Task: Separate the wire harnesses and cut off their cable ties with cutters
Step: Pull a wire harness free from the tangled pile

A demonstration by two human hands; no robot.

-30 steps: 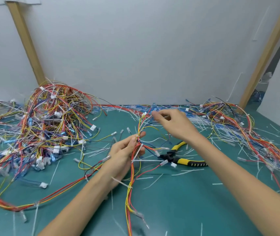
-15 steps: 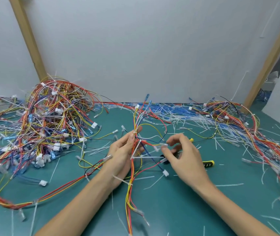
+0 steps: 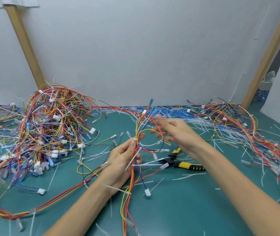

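Note:
My left hand (image 3: pixel 124 160) grips a harness of red, yellow and orange wires (image 3: pixel 130 181) upright, at a white cable tie (image 3: pixel 135 139) near my thumb. A second tie's long white tail (image 3: pixel 133 158) juts out just below. My right hand (image 3: pixel 173 132) hovers blurred to the right of the harness's loose upper wires, fingers spread and holding nothing. Black cutters with yellow handles (image 3: pixel 181 163) lie on the green mat (image 3: pixel 178 210), below my right wrist.
A big tangle of uncut harnesses (image 3: pixel 45 130) fills the left of the mat. More wires (image 3: pixel 248 132) and several cut white ties (image 3: pixel 202 128) are strewn at the back and right. Wooden posts (image 3: pixel 25 45) lean on the white wall.
My right hand rose from near the cutters to the harness's upper wires, with fingers now spread. My left hand keeps its grip on the harness.

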